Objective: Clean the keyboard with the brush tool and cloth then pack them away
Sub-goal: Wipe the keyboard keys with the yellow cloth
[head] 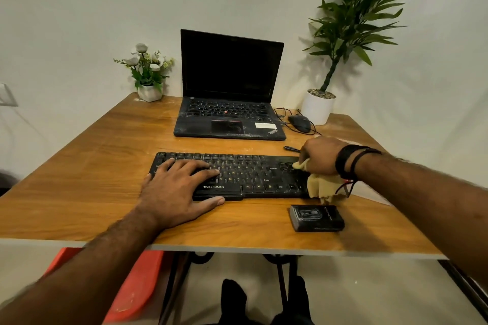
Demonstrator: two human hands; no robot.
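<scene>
A black keyboard (pixel 237 175) lies across the middle of a wooden tabletop (pixel 92 166). Its left end is pressed down by the left hand (pixel 177 187), laid flat with fingers straight and spread over the keys. A yellow cloth (pixel 320 186) is gripped in the curled fingers of the right hand (pixel 319 155) at the keyboard's right end. A small black case (pixel 315 217) sits just in front. An open laptop (pixel 229 87) stands behind the keyboard.

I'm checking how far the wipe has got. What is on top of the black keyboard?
The left hand lies flat on the keyboard's left half. The right hand grips a yellow cloth over its right end. The keys beneath both are hidden.
</scene>
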